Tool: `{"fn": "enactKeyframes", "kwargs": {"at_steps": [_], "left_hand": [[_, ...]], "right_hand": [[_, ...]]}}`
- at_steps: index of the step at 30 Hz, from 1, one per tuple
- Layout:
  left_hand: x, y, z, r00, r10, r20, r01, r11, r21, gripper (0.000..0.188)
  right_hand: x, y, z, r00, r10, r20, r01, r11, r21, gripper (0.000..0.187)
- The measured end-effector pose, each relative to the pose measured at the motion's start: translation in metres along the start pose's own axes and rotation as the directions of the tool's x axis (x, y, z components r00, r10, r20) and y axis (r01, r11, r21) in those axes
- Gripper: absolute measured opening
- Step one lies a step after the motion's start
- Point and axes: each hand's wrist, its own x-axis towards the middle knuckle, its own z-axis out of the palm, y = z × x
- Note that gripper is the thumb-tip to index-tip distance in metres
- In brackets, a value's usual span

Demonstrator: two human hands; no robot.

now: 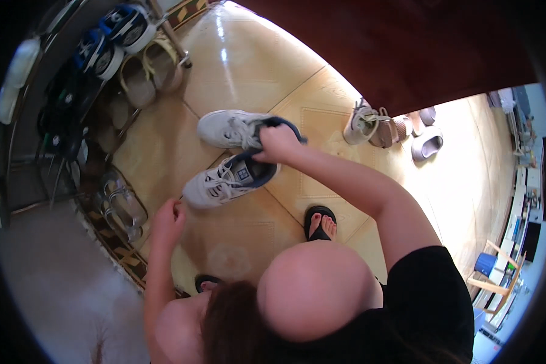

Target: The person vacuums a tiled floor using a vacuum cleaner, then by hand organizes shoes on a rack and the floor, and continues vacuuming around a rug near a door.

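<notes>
A pair of white lace-up sneakers with dark blue linings is side by side in mid-view, toes toward the left: the far sneaker (221, 128) and the near sneaker (209, 187). My right hand (279, 144) is closed around their adjoining collars at the heel end, its fingertips partly hidden inside the openings. Just left of the near sneaker's toe is my left hand (168, 219), its fingers loosely curled in, with nothing visible in them. Whether the soles touch the tiled floor (242, 242) cannot be made out.
Along the left stands a shoe rack (185, 59) bearing blue-and-white shoes (127, 27), pale clogs (139, 79) and clear sandals (122, 203). Several more shoes, including a grey clog (428, 144), lie beside a dark red panel (455, 54). My feet wear black flip-flops (312, 212).
</notes>
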Motion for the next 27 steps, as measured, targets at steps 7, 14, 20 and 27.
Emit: {"fn": "enactKeyframes", "kwargs": {"at_steps": [7, 14, 20, 27], "left_hand": [[-0.002, 0.025, 0.052, 0.934, -0.021, 0.356, 0.092, 0.979, -0.183, 0.030], [-0.008, 0.040, 0.070, 0.891, -0.183, 0.416, 0.388, 0.784, -0.486, 0.040], [0.000, -0.011, 0.070, 0.966, -0.169, -0.194, 0.129, 0.970, -0.205, 0.035], [0.049, -0.091, -0.017, 0.933, -0.160, -0.322, 0.209, 0.970, 0.123, 0.030]], "right_hand": [[-0.049, -0.003, 0.020, 0.992, -0.056, 0.113, 0.045, 0.993, 0.106, 0.038], [-0.048, -0.040, 0.025, 0.939, -0.306, 0.160, 0.274, 0.942, 0.196, 0.024], [-0.038, -0.083, 0.049, 0.958, -0.285, 0.041, 0.260, 0.916, 0.306, 0.021], [0.062, -0.168, 0.053, 0.883, -0.422, -0.206, 0.464, 0.849, 0.251, 0.021]]}}
